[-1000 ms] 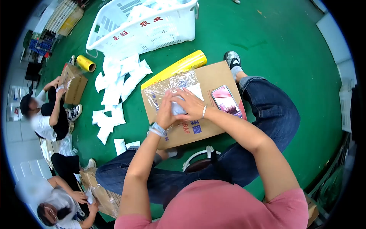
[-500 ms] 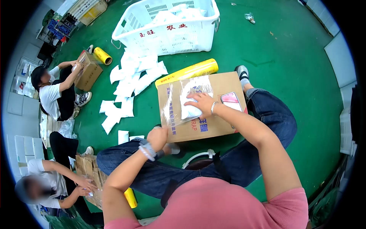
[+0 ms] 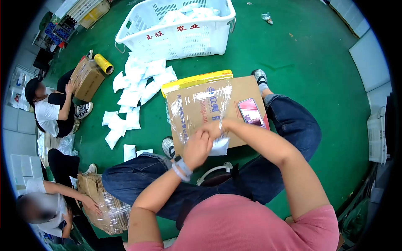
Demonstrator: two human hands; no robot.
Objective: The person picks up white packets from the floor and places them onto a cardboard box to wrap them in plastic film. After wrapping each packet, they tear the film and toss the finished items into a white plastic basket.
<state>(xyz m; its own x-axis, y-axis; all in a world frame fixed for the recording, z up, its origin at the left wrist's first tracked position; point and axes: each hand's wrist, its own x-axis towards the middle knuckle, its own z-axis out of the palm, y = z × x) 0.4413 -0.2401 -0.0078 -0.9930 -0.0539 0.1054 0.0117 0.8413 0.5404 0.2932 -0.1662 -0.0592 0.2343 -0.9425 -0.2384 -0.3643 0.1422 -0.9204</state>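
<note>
A cardboard box (image 3: 188,106) lies flat between my knees, with clear plastic film (image 3: 178,121) stretched over its left part. My left hand (image 3: 198,147) is closed in a pinch on the film near the box's front edge. Against it, my right hand (image 3: 214,129) bends inward with curled fingers; what they grip is hidden. Just below my right hand, a white packet (image 3: 220,147) pokes out over the front edge of the box. Behind the box lies a yellow roll of wrap (image 3: 197,81), touching its far side.
A white plastic basket (image 3: 184,44) of white packets stands beyond the box. Several loose packets (image 3: 134,85) lie on the green floor to the left. Two people sit at left, each with a cardboard piece: one a box (image 3: 88,81), the other wrapped cardboard (image 3: 113,209).
My right hand has come off the box's middle toward me, and the packet now sits at the front edge. My left hand has moved right to meet it.
</note>
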